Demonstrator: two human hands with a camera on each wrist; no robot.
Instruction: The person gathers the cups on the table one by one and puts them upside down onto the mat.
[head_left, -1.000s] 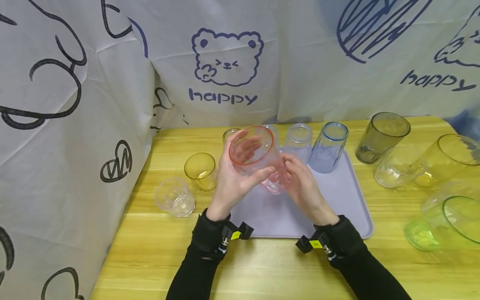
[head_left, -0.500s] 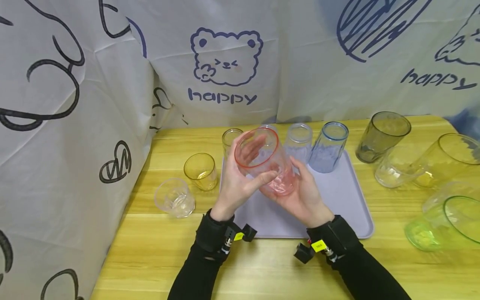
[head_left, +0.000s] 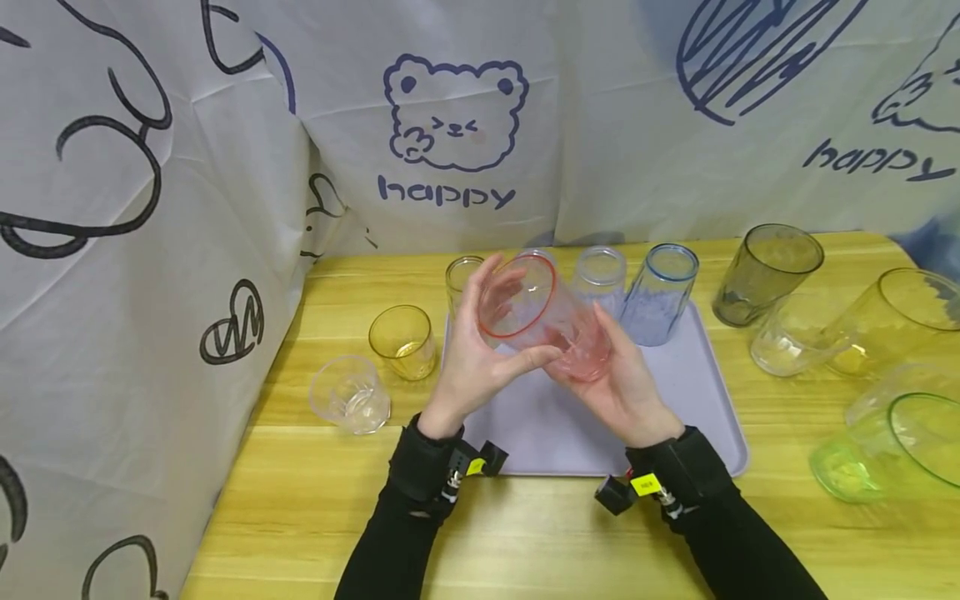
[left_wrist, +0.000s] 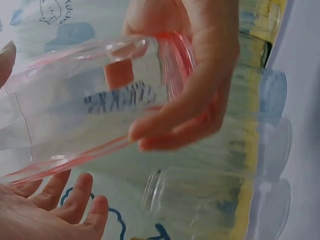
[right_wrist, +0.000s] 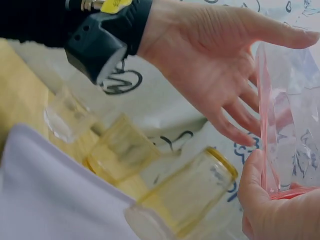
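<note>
In the head view, the pink glass [head_left: 572,327] is held in the air over the tray [head_left: 555,446], toward its left edge. It is tilted, its red rim turned left and up, its base to the right. It is clasped by the left hand [head_left: 474,371] near the rim, thumb across the front and fingers behind; the base is cradled by the right hand [head_left: 628,387]. Near the tray's far edge the blue glass [head_left: 654,307] and a clear glass [head_left: 597,289] are stood; by the worktop's far right corner, a smoky glass [head_left: 761,283]. The pink glass is likely stiff, smooth and breakable, with most weight in its base, so support is best given there and on the lower wall; the rim is best spared pressure.

In the left wrist view, the thick red end is seen gripped by the right hand's bent fingers. The left hand's fingers are spread loosely along the wall, so a light hold is suggested; on smooth glass, slipping would be possible.

In the right wrist view, the left hand's fingers are laid gently curved against the glass. The right hand is only partly shown, wrapped about the lower end. Beyond them, yellow glasses [right_wrist: 122,150] are seen by the tray's edge.
</note>
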